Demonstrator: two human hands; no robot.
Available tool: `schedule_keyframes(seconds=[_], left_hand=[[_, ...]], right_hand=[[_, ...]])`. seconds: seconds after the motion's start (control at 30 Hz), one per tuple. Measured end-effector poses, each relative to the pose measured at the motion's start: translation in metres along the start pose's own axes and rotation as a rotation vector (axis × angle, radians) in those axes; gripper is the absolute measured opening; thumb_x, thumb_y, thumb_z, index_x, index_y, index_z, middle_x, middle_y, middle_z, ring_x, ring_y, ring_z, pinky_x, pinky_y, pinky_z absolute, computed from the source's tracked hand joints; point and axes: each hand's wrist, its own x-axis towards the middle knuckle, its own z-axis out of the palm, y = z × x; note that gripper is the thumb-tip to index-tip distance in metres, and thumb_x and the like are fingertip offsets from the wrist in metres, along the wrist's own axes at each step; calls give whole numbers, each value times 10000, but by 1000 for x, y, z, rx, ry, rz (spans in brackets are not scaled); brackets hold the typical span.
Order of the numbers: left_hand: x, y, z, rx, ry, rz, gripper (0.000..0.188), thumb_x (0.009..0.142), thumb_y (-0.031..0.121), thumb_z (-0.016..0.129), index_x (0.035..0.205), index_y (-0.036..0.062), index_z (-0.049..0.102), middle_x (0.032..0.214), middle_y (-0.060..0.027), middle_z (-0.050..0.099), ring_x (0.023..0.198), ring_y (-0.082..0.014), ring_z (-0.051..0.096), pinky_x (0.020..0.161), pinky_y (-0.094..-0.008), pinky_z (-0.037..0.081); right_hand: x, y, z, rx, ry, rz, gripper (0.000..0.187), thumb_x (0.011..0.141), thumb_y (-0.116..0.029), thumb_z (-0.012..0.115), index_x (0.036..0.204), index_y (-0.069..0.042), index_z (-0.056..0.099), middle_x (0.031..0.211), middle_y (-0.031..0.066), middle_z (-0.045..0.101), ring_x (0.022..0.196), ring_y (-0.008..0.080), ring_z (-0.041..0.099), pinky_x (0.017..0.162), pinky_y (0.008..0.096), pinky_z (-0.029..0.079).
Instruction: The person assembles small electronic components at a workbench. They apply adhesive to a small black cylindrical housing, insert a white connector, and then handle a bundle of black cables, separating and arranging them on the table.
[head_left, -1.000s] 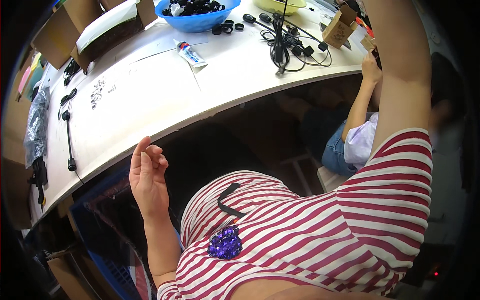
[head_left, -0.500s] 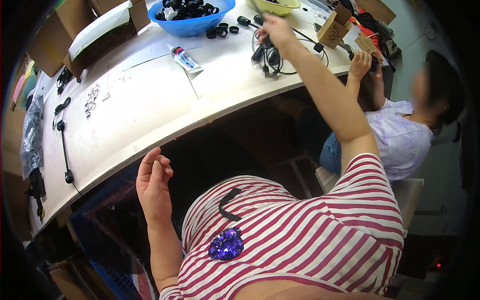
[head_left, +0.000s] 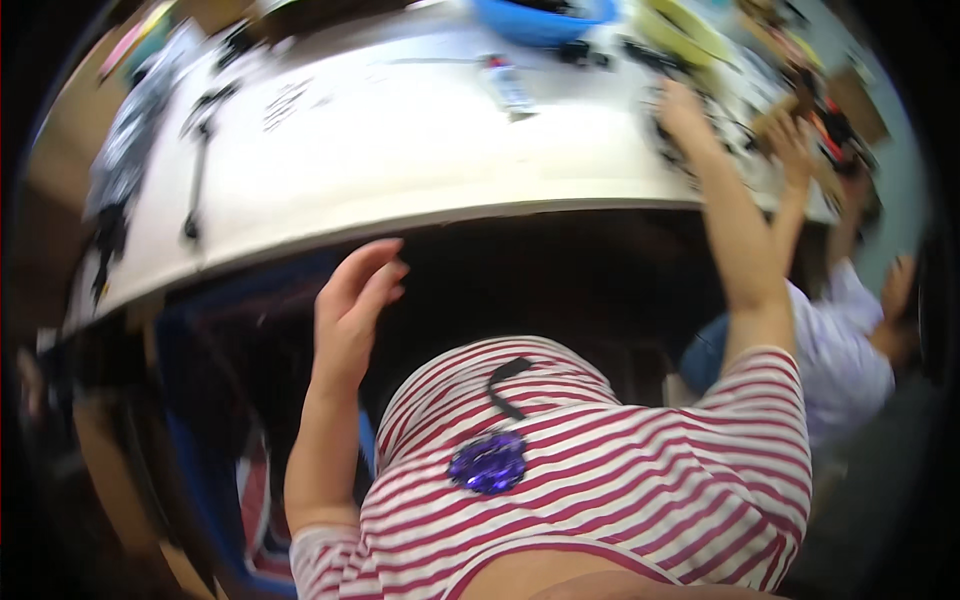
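Observation:
My right hand [head_left: 682, 112] reaches over the table among the coiled black cables [head_left: 665, 150] at the right. Motion blur smears its fingers, so whether it grips a cable cannot be made out. My left hand [head_left: 350, 305] hovers in front of the table's near edge, fingers loosely bent and apart, with nothing in it. Behind the cables stands a yellow basin [head_left: 690, 30]. Left of it is a blue basin [head_left: 545, 25] with dark pieces inside, and a few black pieces [head_left: 583, 53] lie beside it.
A white tube [head_left: 512, 90] lies mid-table. At the left are a black cable with a stick-like body [head_left: 198, 180] and clear plastic wrapping [head_left: 140, 140]. A co-worker's hand [head_left: 792, 150] is close on the right, beside a small cardboard box [head_left: 775, 125]. A blue crate [head_left: 185, 440] sits below.
The view has swung, so the table's things appear farther right and higher. My right hand has come lower onto the cables. My left hand stays before the table edge, its fingers a little more spread.

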Motion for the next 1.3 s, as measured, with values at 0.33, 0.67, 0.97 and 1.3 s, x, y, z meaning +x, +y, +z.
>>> schedule_keyframes(seconds=[0.33, 0.67, 0.97, 1.3], left_hand=[[81, 34, -182, 1368, 816, 435, 356, 829, 244, 541, 1105, 21, 517, 1027, -162, 544, 934, -311, 519, 857, -392, 387], [109, 41, -227, 311, 543, 125, 294, 808, 276, 569, 852, -13, 597, 631, 11, 474, 489, -51, 401, 427, -186, 305], [-7, 101, -144, -4, 126, 220, 236, 798, 176, 546, 856, -50, 579, 694, -14, 532, 533, -44, 416, 443, -153, 277], [-22, 92, -87, 1058, 469, 978, 284, 787, 236, 636, 895, -25, 600, 867, -44, 560, 671, -89, 471, 607, -196, 376]], right_hand=[[-24, -48, -43, -155, 159, -103, 359, 838, -247, 499, 1145, -63, 534, 1120, 170, 517, 1060, 323, 473, 906, 379, 371], [-124, -170, -53, 304, 111, -640, 307, 763, -102, 604, 1064, -48, 576, 1086, 134, 531, 1026, 285, 487, 874, 344, 393], [-157, -249, -124, 410, 537, -958, 514, 689, -127, 680, 1175, -117, 513, 1161, 101, 482, 1046, 267, 468, 885, 363, 388], [-193, -230, -90, 521, 58, -815, 272, 738, -157, 651, 938, -45, 505, 872, 109, 567, 727, 282, 574, 628, 336, 468]])
